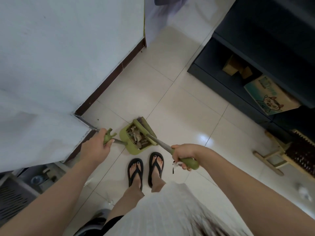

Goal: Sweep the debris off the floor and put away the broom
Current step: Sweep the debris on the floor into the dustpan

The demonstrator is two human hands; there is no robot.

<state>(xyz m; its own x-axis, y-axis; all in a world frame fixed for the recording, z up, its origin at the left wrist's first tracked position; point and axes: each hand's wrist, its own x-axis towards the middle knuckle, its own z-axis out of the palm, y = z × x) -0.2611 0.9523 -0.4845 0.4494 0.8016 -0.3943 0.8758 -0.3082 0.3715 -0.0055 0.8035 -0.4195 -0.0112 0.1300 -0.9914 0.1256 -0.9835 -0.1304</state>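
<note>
Nearest, two feet in black flip-flops [145, 169] are standing on the pale tiled floor [179, 106]. The right hand [183, 155] is wrapping its fingers tightly around the green grip of the broom [158, 142], whose metal handle is slanting down and left to the green head lying across the dustpan. The left hand [98, 144] is closing around the green handle top of the dustpan [134, 138]. The dustpan is sitting on the floor just beyond the toes, and dry debris [136, 135] is lying inside it. Farther left, a white wall [68, 57] is rising above its dark baseboard; far right, a dark shelf [247, 65] is holding a cardboard box [271, 96].
</note>
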